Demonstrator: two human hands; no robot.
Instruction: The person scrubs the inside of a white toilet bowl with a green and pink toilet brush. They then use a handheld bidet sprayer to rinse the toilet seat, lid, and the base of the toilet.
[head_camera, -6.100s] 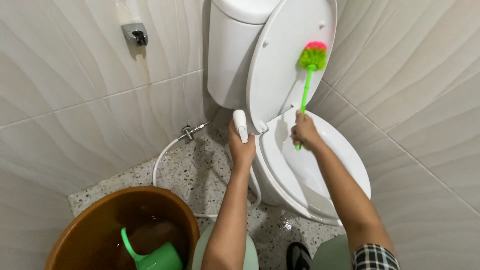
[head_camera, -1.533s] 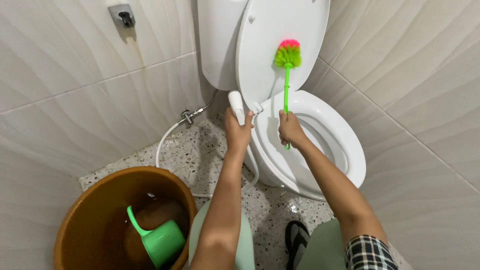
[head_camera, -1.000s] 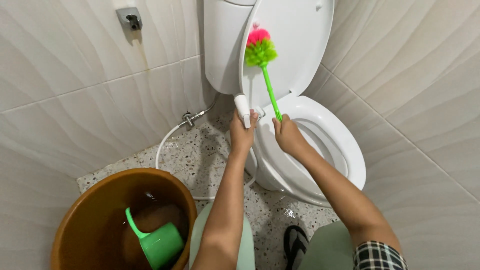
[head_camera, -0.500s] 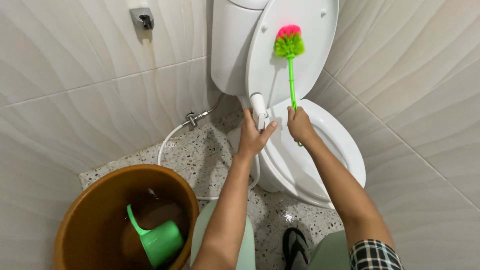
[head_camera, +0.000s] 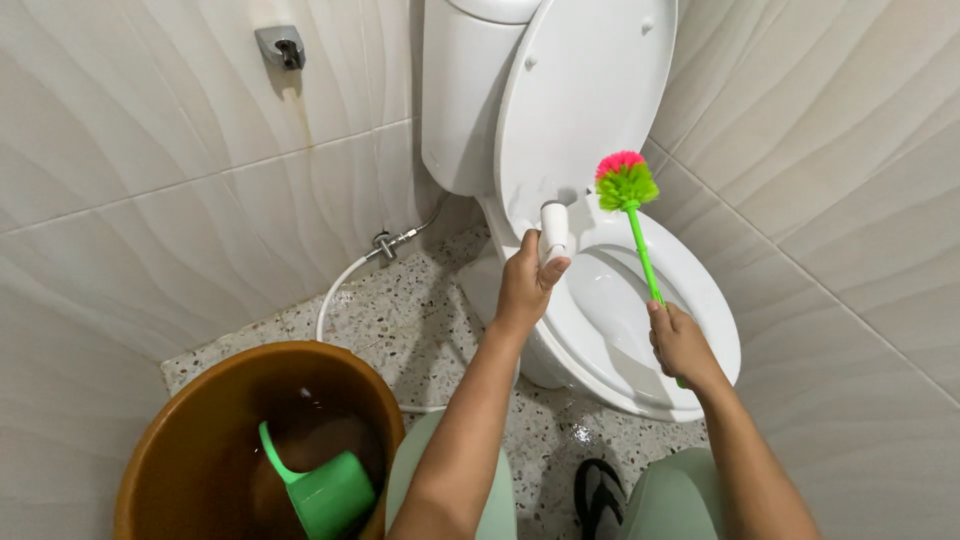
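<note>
My left hand (head_camera: 527, 282) grips a white bidet sprayer (head_camera: 553, 230), its head pointing up beside the raised toilet lid (head_camera: 585, 95). My right hand (head_camera: 680, 343) holds the green handle of a toilet brush (head_camera: 627, 184) with a pink and green bristle head. The brush head stands upright over the back of the white toilet seat (head_camera: 700, 300), close to the sprayer head. Both hands hover above the open bowl.
A brown basin (head_camera: 200, 410) with water and a green scoop (head_camera: 318, 492) sits at the lower left. The sprayer hose (head_camera: 335, 290) runs to a wall valve (head_camera: 383, 245). Tiled walls close in on both sides. A black sandal (head_camera: 598, 497) rests on the speckled floor.
The brush has dropped from the raised lid towards the back of the seat, and my right hand has moved lower and to the right. My left hand still holds the sprayer.
</note>
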